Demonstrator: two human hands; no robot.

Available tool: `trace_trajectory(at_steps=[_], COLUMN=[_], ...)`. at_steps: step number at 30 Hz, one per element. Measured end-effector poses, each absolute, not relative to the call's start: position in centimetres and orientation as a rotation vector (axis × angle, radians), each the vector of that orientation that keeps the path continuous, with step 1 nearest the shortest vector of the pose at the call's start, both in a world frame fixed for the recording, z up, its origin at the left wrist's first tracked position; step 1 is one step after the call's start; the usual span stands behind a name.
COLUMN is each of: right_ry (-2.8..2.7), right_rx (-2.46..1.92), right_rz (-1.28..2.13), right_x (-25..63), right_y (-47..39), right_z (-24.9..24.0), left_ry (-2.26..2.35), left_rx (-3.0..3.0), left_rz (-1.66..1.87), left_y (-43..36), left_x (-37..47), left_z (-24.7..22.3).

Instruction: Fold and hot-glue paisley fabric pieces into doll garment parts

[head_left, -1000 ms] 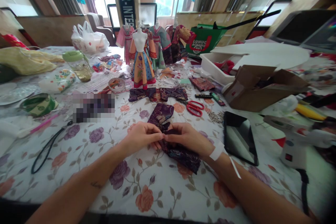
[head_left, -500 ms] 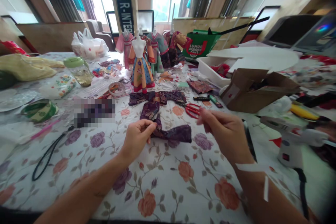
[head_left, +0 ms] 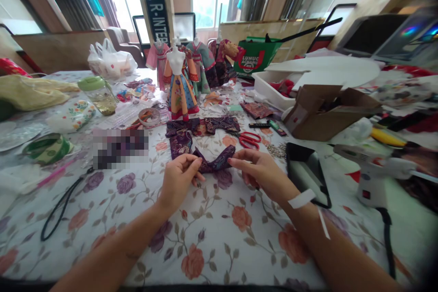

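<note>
A dark purple patterned piece of fabric (head_left: pixel 216 163) is stretched between my hands, just above the flowered tablecloth (head_left: pixel 205 219). My left hand (head_left: pixel 183 169) pinches it near its left part, thumb against fingers. At its right end, my right hand (head_left: pixel 255 169) has thumb and fingertips closed on the cloth. A strip of white tape (head_left: pixel 301 198) sticks to my right wrist. Behind the hands lies more of the same purple cloth (head_left: pixel 201 126), spread flat; whether it joins the held part, I cannot tell. Red-handled scissors (head_left: pixel 249 140) rest right of it.
A small mannequin in an orange skirt (head_left: pixel 182 96) stands behind the cloth, with several dressed ones around it. To the right are a phone (head_left: pixel 306 173), a glue gun (head_left: pixel 369 169) and a cardboard box (head_left: pixel 325 114). Green tape (head_left: pixel 48 148) and a jar (head_left: pixel 97 93) are left.
My right hand has come left and down from beside the scissors and taken the fabric's right end. That end is lifted and bent upward. The phone now shows more.
</note>
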State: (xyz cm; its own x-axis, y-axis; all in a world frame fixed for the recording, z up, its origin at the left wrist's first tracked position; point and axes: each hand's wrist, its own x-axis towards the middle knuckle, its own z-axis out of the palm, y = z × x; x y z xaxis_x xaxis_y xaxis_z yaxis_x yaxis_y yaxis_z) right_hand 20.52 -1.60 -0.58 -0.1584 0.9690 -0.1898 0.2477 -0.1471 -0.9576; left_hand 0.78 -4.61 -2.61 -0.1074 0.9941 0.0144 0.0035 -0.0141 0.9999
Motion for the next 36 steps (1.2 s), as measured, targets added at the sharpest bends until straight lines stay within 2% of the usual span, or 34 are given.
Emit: trace_trajectory(at_steps=[5, 10, 24, 36], right_ry=[-1.14, -1.215, -1.332, -1.454], right_rx=[-1.237, -1.325, -1.221, -1.225], right_rz=[1.544, 1.812, 1.409, 1.513], right_x=[20.7, 20.1, 18.5, 18.3], right_y=[-1.3, -1.7, -2.2, -1.5], right_z=[-1.2, -1.5, -3.7, -3.6], left_ry=[1.278, 1.286, 1.204, 1.185], left_rx=[1.154, 1.097, 0.998, 1.065], left_rz=[1.271, 1.248, 1.166, 1.115], left_y=[-4.5, -4.5, -4.3, -4.7], left_x=[1.0, 1.2, 0.9, 1.0], left_z=[-2.7, -2.4, -2.9, -2.4])
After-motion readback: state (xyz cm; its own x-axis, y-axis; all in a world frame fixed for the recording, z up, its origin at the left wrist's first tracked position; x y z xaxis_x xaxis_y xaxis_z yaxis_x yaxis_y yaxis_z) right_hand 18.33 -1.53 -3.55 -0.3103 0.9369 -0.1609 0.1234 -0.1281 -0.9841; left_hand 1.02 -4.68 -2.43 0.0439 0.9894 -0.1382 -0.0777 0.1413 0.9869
